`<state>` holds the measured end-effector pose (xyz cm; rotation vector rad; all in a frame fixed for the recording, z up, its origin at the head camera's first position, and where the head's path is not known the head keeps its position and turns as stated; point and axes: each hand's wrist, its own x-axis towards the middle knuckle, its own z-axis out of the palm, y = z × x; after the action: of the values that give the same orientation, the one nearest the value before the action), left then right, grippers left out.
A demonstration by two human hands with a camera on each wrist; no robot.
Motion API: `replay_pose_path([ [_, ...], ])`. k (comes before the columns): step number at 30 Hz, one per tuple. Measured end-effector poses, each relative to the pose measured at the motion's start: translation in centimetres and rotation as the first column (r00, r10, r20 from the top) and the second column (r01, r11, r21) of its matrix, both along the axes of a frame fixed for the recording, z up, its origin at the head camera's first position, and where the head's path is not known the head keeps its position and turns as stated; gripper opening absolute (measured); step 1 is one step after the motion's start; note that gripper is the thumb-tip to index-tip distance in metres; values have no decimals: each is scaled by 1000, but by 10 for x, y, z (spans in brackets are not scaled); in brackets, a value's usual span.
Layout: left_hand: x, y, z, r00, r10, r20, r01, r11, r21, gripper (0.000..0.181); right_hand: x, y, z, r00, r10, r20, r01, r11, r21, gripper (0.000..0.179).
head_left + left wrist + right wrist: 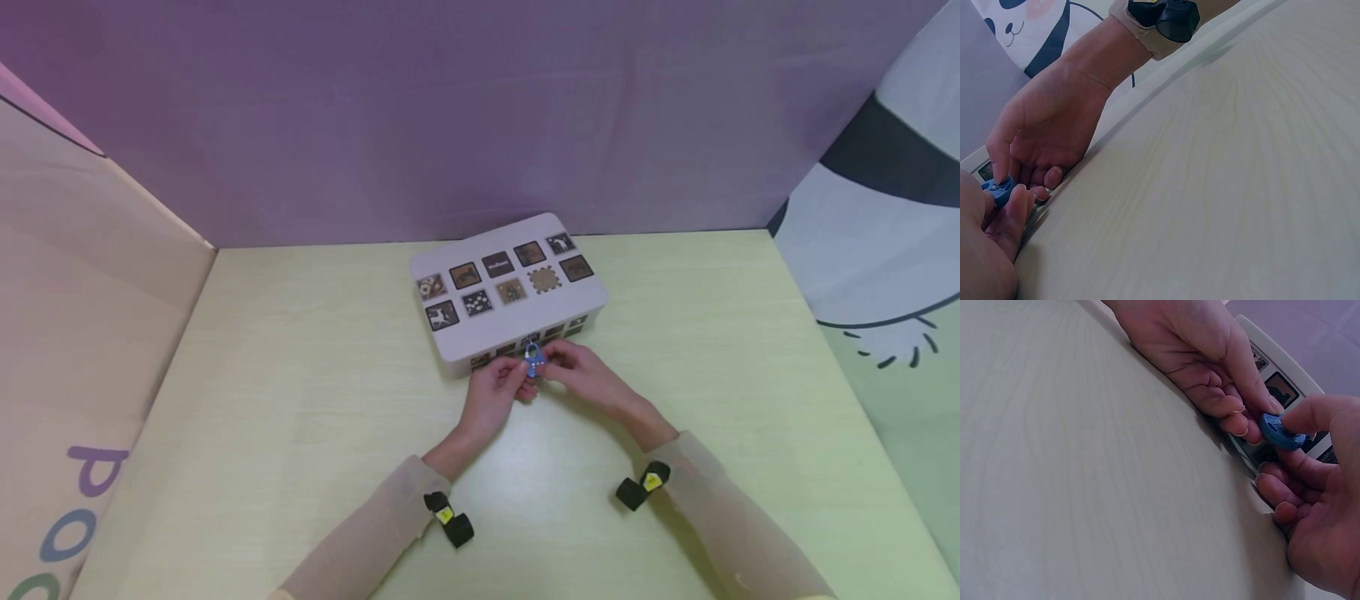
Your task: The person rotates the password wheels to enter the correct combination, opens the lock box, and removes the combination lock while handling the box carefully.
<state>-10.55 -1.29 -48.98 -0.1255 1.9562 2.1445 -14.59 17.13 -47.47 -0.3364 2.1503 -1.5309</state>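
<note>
A small blue padlock (535, 362), its shackle loop pointing up, is held between both hands at the front side of a white box (517, 313) with printed picture squares. My left hand (491, 398) pinches the padlock's left edge between thumb and fingers. From the other side my right hand (588, 379) pinches it too, thumb and a finger on its body. In the right wrist view the padlock (1282, 431) shows its rounded blue edge, with a right fingertip over its face. Fingers hide much of the padlock (1000, 190) in the left wrist view.
The box stands at an angle near the back of a pale wood table (300, 375). A purple wall panel (450, 125) rises behind it, and printed panels stand on the left and right. Each wrist wears a black strap with a camera.
</note>
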Motion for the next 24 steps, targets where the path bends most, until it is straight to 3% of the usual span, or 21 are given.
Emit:
replay_pose_path([
  [24,0,1,-1,1000,2,-4,-2,1000,1,19,0,1,-2,1000,-14,-12,14,999,35,26],
])
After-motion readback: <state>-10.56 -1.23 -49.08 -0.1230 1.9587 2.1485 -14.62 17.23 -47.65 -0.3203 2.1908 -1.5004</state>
